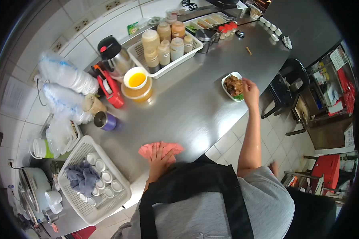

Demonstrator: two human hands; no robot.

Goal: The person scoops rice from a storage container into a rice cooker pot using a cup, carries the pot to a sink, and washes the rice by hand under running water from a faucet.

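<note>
My left hand [159, 159] lies flat with its fingers spread on a crumpled pink cloth [174, 149], which rests on the steel counter [179, 115] close to my body. My right arm reaches out to a white, rounded-square bowl [224, 88]. The fingers of my right hand [250, 92] are curled at the bowl's right rim and appear to pinch it; the fingertips are partly hidden. Inside the bowl are brown sauced meat pieces [233, 84] and chopped greens [238, 96]. The bowl sits upright near the counter's edge.
Left of the counter's middle stand a yellow-filled container [137, 79], a purple cup [105, 121] and a steel jug [115, 59]. A white basket [125, 196] holds several white cups and a grey cloth. Sauce bottles [176, 49] fill a tray at the back. Black chairs [293, 71] stand beyond the edge.
</note>
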